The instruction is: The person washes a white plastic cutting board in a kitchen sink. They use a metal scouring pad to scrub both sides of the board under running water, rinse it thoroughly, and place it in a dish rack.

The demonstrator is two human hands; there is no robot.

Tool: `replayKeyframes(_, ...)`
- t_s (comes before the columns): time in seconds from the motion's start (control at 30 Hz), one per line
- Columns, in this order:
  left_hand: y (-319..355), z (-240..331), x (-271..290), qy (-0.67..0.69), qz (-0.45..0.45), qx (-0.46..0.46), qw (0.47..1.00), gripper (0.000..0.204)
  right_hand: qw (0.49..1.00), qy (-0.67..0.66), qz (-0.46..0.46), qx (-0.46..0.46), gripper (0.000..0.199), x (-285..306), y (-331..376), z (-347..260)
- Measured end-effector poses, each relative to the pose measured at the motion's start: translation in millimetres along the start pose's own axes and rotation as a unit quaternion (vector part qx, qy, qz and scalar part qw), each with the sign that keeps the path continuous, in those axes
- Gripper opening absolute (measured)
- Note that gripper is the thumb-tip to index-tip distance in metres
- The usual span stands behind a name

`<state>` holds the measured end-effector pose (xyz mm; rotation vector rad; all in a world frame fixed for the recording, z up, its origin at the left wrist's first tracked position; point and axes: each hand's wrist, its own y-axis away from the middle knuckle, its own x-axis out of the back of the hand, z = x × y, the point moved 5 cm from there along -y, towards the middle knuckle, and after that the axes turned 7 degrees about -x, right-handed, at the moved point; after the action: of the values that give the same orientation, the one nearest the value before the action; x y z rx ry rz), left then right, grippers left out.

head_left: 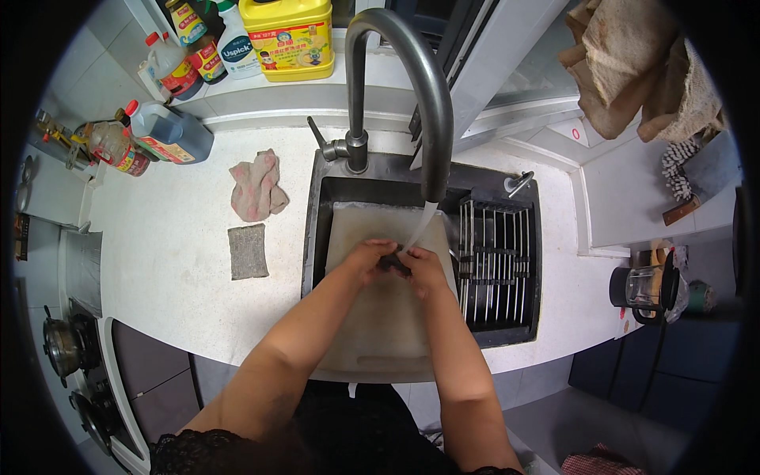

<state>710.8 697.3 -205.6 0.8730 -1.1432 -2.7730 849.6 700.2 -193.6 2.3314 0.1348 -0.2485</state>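
My left hand [372, 260] and my right hand [422, 267] meet over the sink, fingers closed on one small dark thing [394, 261]. Its kind cannot be made out, since the fingers cover much of it. A stream of water [421, 225] runs from the tall grey faucet [439, 119] onto it, beside my right fingers. Beneath both hands, a large pale cutting board [380, 317] lies over the left basin of the black sink [315, 214], its slotted end toward me.
Right of the board, a metal drying rack [495, 261] sits in the sink. A crumpled cloth [260, 186] and a grey scouring pad [248, 252] lie on the white counter [174, 261]. A yellow jug [289, 43] and several bottles stand behind. Brown cloths [633, 67] hang at upper right.
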Motion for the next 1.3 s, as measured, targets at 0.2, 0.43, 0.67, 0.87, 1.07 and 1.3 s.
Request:
replayKeyframes(0.2,6,6,-5,0.010,-0.009,-0.026,1.000,0.019,0.998,-0.054,-0.005,-0.030,0.017,-5,26,-22)
replayKeyframes(0.43,5,7,-2,-0.074,0.042,-0.040,0.996,0.018,0.996,-0.025,0.075,-0.042,0.014,0,8,-2)
replayKeyframes(0.67,16,11,-16,-0.123,0.015,-0.013,0.992,0.019,0.996,0.018,0.083,0.025,0.013,-3,-4,-1)
replayKeyframes(0.87,24,18,-10,-0.021,0.029,-0.042,0.999,0.022,0.993,-0.087,0.021,-0.080,0.017,-20,31,-21)
replayKeyframes(1.07,7,12,-5,-0.007,-0.024,-0.082,0.996,0.034,1.000,-0.013,-0.001,-0.002,0.034,0,5,-10)
replayKeyframes(1.3,15,23,-32,-0.043,-0.021,-0.080,0.996,0.028,0.992,0.127,0.005,0.021,0.034,-19,39,-62)
